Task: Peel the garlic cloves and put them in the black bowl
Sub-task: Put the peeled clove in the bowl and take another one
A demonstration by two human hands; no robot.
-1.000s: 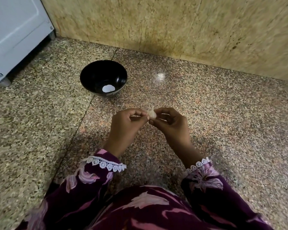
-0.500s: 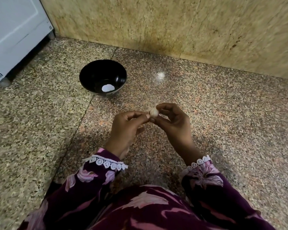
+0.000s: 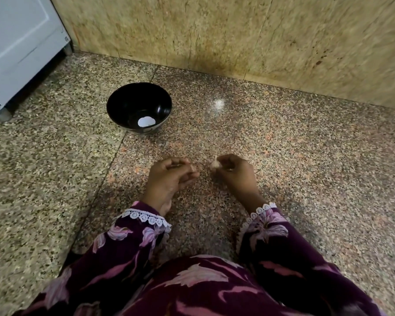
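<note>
two hands hover over the granite floor, nearer the person than the black bowl (image 3: 139, 108). right hand (image 3: 234, 173) pinches a pale garlic clove (image 3: 214, 164) at its fingers; left hand (image 3: 170, 176) is loosely curled, and whether it holds skin i cannot tell. best to check the clove is bare before dropping it in the bowl, where something white already lies

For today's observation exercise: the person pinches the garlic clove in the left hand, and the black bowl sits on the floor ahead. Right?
Not quite. The head view shows the garlic clove pinched in the right hand; the left hand is apart from it. The black bowl does sit on the floor ahead.
</note>
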